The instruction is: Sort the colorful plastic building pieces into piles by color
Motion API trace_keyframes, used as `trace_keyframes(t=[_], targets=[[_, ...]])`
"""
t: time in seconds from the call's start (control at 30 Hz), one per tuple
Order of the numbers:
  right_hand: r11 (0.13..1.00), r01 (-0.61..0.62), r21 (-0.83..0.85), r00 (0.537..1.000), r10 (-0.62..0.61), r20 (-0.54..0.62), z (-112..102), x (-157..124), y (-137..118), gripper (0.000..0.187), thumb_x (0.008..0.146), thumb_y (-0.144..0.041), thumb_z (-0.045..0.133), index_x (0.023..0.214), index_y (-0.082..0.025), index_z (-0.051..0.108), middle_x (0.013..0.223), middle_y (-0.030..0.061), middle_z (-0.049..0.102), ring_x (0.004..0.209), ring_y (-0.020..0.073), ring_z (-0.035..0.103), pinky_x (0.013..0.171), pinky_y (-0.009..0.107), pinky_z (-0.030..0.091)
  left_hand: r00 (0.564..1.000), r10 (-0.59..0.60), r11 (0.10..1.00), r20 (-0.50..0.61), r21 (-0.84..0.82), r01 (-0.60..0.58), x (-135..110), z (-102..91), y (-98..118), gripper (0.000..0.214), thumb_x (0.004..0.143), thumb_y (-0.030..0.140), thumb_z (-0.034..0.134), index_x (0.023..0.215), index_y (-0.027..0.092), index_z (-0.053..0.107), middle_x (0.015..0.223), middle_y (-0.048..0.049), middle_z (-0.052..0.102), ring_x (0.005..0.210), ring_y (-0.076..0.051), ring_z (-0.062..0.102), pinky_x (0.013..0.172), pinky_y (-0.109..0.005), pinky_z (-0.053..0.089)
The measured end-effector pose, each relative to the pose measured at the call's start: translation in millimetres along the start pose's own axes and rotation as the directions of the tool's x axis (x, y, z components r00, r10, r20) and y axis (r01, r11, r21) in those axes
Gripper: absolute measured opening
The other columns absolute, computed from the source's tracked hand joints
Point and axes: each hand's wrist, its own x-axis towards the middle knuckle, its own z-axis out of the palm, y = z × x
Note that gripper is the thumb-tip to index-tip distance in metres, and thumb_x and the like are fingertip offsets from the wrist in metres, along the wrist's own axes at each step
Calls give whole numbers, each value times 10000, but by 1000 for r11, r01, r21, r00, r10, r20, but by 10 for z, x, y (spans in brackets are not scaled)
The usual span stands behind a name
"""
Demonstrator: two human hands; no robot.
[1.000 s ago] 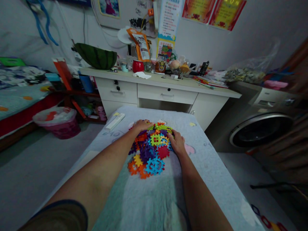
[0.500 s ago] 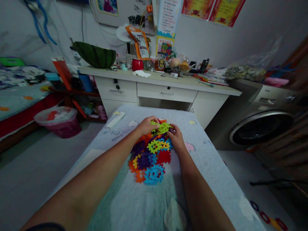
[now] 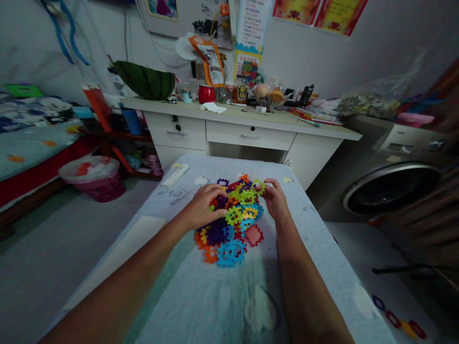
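A heap of plastic interlocking tiles (image 3: 217, 234) in several colours, with notched edges, lies on the cloth-covered table. My left hand (image 3: 202, 206) rests at the heap's left side, thumb and fingers spread around purple and orange pieces without visibly closing on them. On the far right of the heap, my right hand (image 3: 276, 199) pinches a lime green tile (image 3: 258, 186) between thumb and fingers. Another lime green tile (image 3: 234, 216) lies on top between the hands. A red tile (image 3: 254, 235) and a light blue tile (image 3: 231, 253) are at the near edge.
A long white box (image 3: 175, 176) lies at the table's far left. Beyond stands a white desk (image 3: 247, 129) holding jars and a half watermelon (image 3: 145, 81). A washing machine (image 3: 387, 162) is at right, a pink bin (image 3: 93, 177) at left. Several linked pieces (image 3: 394, 317) lie on the floor.
My left hand has left the lime green pieces and moved left and nearer, its fingers spreading. My right hand has shifted slightly right with a lime green tile. The red tile has turned.
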Motion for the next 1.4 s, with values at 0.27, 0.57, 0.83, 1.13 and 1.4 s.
trace_keyframes(t=[0.27, 0.57, 0.83, 1.13, 1.4], targets=[[755, 2, -655, 954, -199, -226, -355, 141, 274, 409, 717, -475, 592, 1008, -190, 635, 937, 74, 676, 923, 236, 599, 852, 369, 451, 923, -349, 935, 160, 131, 330, -541, 103, -235, 1343, 436, 670, 805, 1532, 252, 151, 1583, -190, 165, 1452, -458, 136, 1129, -588, 256], [630, 20, -776, 1000, -14, 14, -174, 73, 341, 522, 823, -597, 510, 1129, -194, 639, 1102, 97, 681, 1044, 251, 600, 948, 389, 432, 956, -290, 957, 31, 27, 290, -407, 405, -189, 1313, 464, 437, 862, 1533, 224, 129, 1545, -189, 275, 1418, -412, 264, 1127, -568, 273], [886, -25, -464, 993, 76, 91, 50, -14, 258, 466, 817, -580, 520, 1070, -212, 653, 1028, 25, 698, 981, 220, 615, 894, 352, 476, 980, -175, 981, -98, -98, 166, -164, 589, -75, 1061, 591, 411, 813, 1486, 240, 269, 1465, -154, 416, 1336, -373, 397, 1088, -560, 330], [963, -171, -209, 962, 209, 176, 212, -81, 57, 321, 713, -436, 645, 969, -244, 659, 897, -1, 734, 821, 211, 657, 781, 342, 495, 968, -50, 985, -247, -173, 7, 223, 585, -102, 558, 751, 352, 688, 1271, 227, 525, 1318, -104, 534, 1260, -272, 492, 1093, -463, 381], [919, -36, -392, 996, 0, -91, -106, 78, 145, 316, 715, -434, 592, 925, -207, 660, 934, 51, 724, 912, 229, 631, 809, 346, 461, 899, -307, 949, -312, -33, 313, 464, 422, -462, 593, 748, 557, 649, 1223, 212, 570, 1311, -123, 507, 1289, -284, 455, 1107, -435, 344]])
